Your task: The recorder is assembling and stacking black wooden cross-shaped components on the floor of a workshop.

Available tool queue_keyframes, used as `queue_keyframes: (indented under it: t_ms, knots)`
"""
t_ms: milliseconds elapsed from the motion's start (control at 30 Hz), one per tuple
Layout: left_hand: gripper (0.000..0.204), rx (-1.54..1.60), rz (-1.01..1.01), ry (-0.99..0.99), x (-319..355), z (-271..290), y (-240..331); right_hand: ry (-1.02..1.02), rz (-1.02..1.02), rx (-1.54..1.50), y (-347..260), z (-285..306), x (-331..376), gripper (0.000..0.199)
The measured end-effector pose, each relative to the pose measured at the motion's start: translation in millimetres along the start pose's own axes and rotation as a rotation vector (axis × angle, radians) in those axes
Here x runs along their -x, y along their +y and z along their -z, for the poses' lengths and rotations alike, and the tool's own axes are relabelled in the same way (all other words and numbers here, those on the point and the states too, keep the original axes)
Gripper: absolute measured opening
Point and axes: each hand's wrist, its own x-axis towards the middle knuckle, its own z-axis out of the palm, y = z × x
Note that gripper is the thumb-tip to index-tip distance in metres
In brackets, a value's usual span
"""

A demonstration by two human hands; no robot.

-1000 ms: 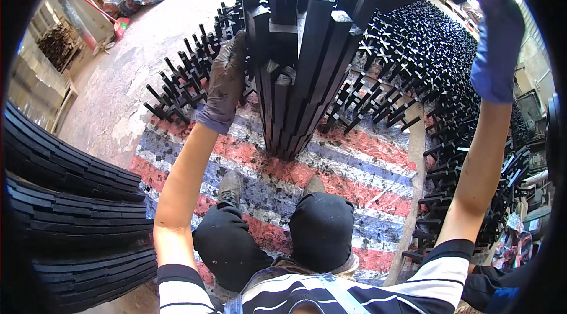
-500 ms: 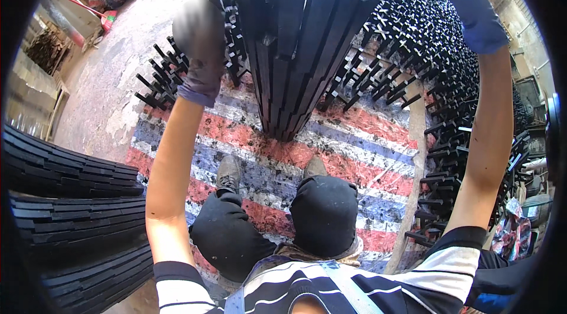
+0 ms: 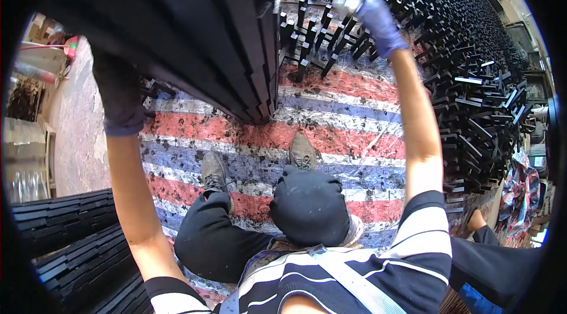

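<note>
A tall stack of long black strips (image 3: 195,36) rises from the striped sheet in front of me, its upper end large and close. My left hand (image 3: 118,87), in a dark glove, is against or just beside the stack's left side; its fingers are hidden. My right hand (image 3: 367,10), in a purple-blue glove, is to the right of the stack, above several upright black sticks (image 3: 331,42) with pale ends. Motion smears its fingers, and a whitish patch shows at them. Whether it holds anything I cannot make out.
A red, white and blue striped sheet (image 3: 348,116) lies under my feet. Dense rows of black sticks (image 3: 466,48) spread over the right side. More black strips (image 3: 71,219) are stacked at the lower left. A person's dark-clothed leg (image 3: 502,267) is at the lower right.
The view has turned right, so the stack stands further left. My right hand has come down from the stack's upper right toward the sticks. My left hand has shifted to the stack's left side.
</note>
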Motion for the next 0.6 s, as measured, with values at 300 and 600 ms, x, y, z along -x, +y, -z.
queue_keyframes:
  t_ms: [300, 600]
  knots:
    - [0.042, 0.019, 0.140, -0.114, 15, -6, 5, 0.063, -0.160, -0.004, 188, -143, 72, 0.031]
    - [0.048, 0.135, -0.025, -0.081, 7, 5, -2, 0.210, 0.341, 0.195, -3, 12, 91, 0.018]
